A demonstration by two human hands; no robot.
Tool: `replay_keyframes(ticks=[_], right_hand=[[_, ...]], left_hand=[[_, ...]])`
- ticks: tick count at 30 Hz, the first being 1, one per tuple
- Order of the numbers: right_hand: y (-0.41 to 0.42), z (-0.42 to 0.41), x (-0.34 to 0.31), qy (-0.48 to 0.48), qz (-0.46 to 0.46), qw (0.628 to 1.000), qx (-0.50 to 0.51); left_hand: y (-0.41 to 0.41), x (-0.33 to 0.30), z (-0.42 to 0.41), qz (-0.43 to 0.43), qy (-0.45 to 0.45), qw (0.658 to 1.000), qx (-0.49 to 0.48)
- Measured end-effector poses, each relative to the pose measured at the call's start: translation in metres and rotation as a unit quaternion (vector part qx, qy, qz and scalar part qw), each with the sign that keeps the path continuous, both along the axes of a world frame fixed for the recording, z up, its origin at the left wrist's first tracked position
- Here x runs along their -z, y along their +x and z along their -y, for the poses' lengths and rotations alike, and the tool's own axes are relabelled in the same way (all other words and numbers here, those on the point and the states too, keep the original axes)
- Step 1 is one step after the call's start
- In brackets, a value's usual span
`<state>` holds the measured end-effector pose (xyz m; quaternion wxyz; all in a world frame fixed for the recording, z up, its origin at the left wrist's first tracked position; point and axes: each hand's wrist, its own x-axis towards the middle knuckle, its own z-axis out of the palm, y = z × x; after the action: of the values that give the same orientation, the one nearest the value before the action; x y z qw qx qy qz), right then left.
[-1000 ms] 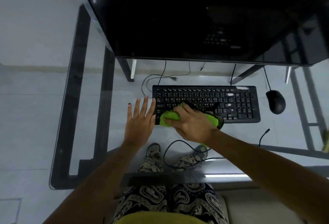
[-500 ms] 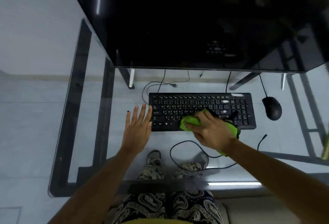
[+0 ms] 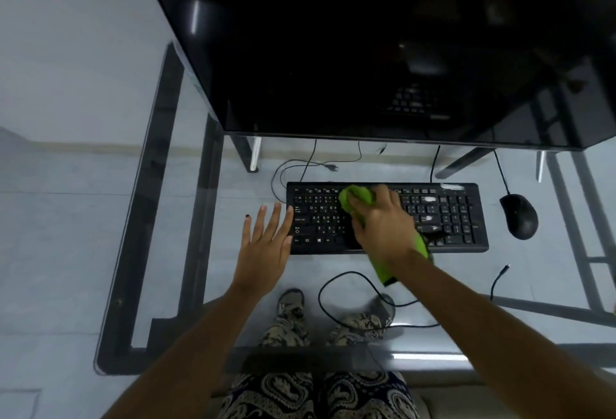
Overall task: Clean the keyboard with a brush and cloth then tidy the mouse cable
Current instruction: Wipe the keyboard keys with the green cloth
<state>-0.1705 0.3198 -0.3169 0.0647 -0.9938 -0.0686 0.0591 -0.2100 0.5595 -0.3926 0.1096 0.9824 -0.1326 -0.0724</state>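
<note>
right hand (image 3: 383, 222) fingers clenched on green cloth (image 3: 356, 200), hiding keyboard (image 3: 446, 218) middle keys | left hand (image 3: 266, 245) flat, fingers released, at its left edge | mouse (image 3: 518, 215) right, apart | glass surface (image 3: 206, 252) bare left

One keyboard (image 3: 386, 218) — one mouse (image 3: 518, 216) — one cloth (image 3: 356, 200)

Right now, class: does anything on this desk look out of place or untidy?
Yes. A loose black cable loops on the glass desk in front of the keyboard, and another plug end lies unattached below the mouse.
</note>
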Motion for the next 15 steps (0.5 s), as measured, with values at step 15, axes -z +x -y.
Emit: replay_keyframes(ticks=[15], right_hand=[[0.028,-0.027,-0.005,0.061,-0.031,0.982,0.178]], left_hand=[[0.002,-0.002,0.003,-0.014,-0.011,1.000,-0.014]])
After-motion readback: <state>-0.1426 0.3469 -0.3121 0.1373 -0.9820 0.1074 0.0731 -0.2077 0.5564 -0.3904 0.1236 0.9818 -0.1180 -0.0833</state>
